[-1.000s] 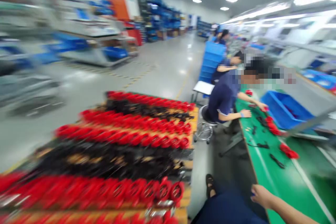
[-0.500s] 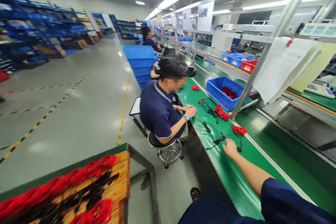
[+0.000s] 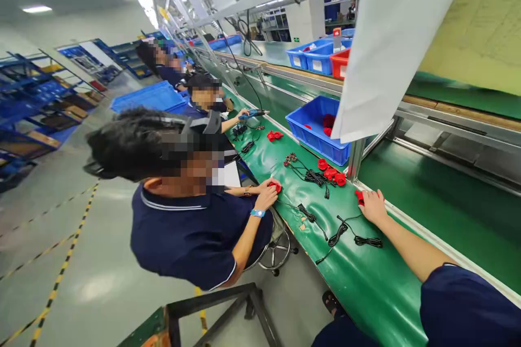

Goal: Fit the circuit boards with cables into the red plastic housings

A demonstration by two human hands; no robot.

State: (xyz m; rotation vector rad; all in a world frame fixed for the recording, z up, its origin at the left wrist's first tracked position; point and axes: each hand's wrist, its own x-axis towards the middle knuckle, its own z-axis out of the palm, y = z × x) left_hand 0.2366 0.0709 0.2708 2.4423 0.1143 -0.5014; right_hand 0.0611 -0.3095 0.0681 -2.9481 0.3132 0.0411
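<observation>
**Student:** What lay nearest in the figure?

**Instructor:** On the green surface (image 3: 366,282), a coiled black cable (image 3: 368,240) lay just beside the person's right forearm. The left hand was out of view.

**Student:** And the right hand (image 3: 372,207)?

**Instructor:** It lay palm down, fingers loosely bent over a red plastic part (image 3: 359,195) near the far edge of the surface. Whether they had closed on it could not be told.

**Student:** How was that pick best made?

**Instructor:** Probably by pinching the part's sides and lifting it straight up, clear of the cable, whose loops could snag.

**Student:** And beyond?

**Instructor:** A cluster of red parts (image 3: 331,172) lay near a blue bin (image 3: 321,149). A co-worker's hand (image 3: 266,198) touched another red piece.
</observation>
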